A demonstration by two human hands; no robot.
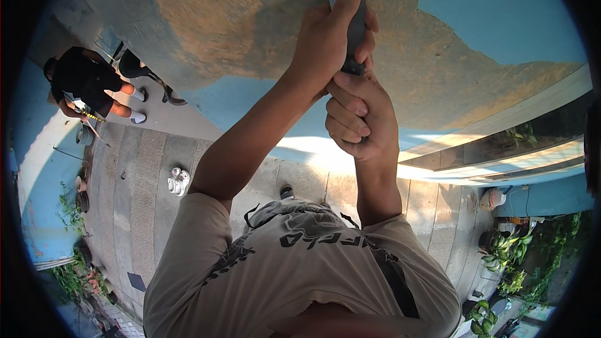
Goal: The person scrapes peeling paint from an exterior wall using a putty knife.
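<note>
Blue paint, scraped away in broad patches down to a brown, rough layer, covers the wall (206, 6) that fills the upper part of the head view. At far left, another person in dark clothes (84, 78) is seen bent over on a paved yard (134, 181) of grey and tan slabs, near a blue side wall with green weeds at its foot. A small white object (178, 180) is left lying on the slabs, well apart from that person. Toward the centre, the left hand (325, 40) is raised against the wall, its fingers closed around a flat metal scraper (348, 6), with the forefinger laid along the blade. The scraper's grey blade is pressed flat to the wall at the top edge of the picture, on the line where bare brown surface meets remaining blue paint. Just below and touching the left hand, the right hand (362, 119) is curled shut around the lower end of the scraper's handle, which is mostly hidden by the fingers. A beige printed shirt (294, 275) is seen below both forearms. At right, a pale ledge (494, 144) runs beneath the painted wall, and potted green plants (510, 253) are grouped on the paving in the lower right corner.
</note>
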